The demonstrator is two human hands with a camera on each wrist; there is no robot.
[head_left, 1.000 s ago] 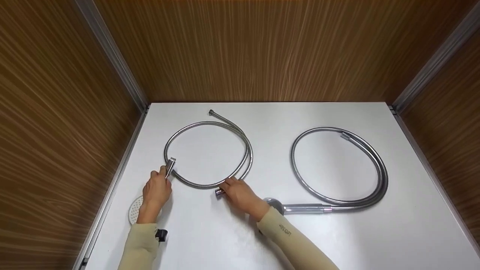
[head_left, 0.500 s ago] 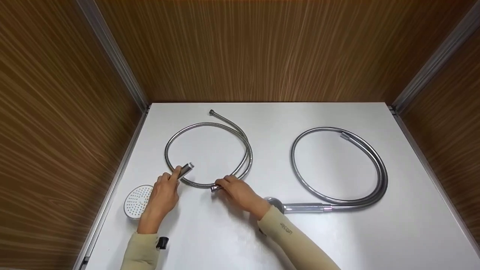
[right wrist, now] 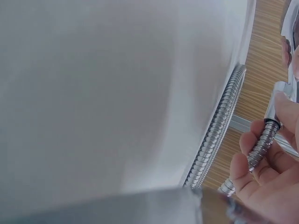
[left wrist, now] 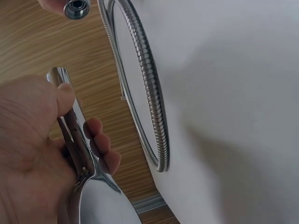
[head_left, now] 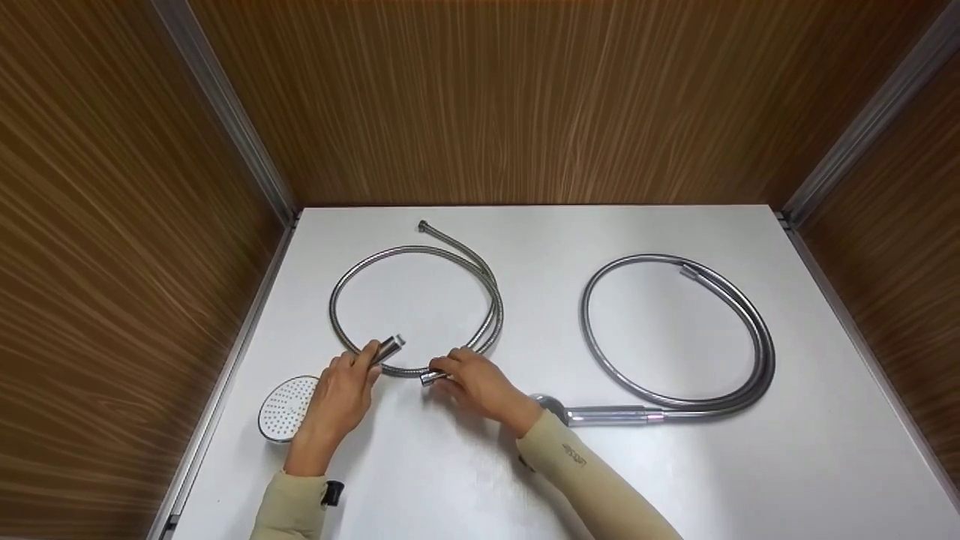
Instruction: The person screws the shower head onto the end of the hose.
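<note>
While the left grip (head_left: pixel 339 396) grasps the chrome handle (head_left: pixel 387 350) of a round, white-faced shower head (head_left: pixel 284 411), the right grip (head_left: pixel 478 384) nearby pinches a ribbed silver metal hose (head_left: pixel 333 307), looped beyond both grips, by its end fitting (head_left: pixel 428 378); polished chrome could slip should either hold slacken.

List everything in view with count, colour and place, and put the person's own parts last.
First hand shower: 1, chrome with white face, at left.
First hose: 1, silver, looped left of centre.
Second hand shower: 1, chrome, right of centre.
Second hose: 1, silver-grey, coiled at right.
Table: 1, white, under both hoses.
Wood-grain panels: 3, brown, left, back and right.
Rails: 4, grey, panel corners and table sides.
Sleeves: 2, beige, lower part of head view.
Wrist pieces: 2, dark, at the sleeves.
Left grip: 1, bare, holding the first hand shower.
Right grip: 1, bare, holding the first hose near one end.
</note>
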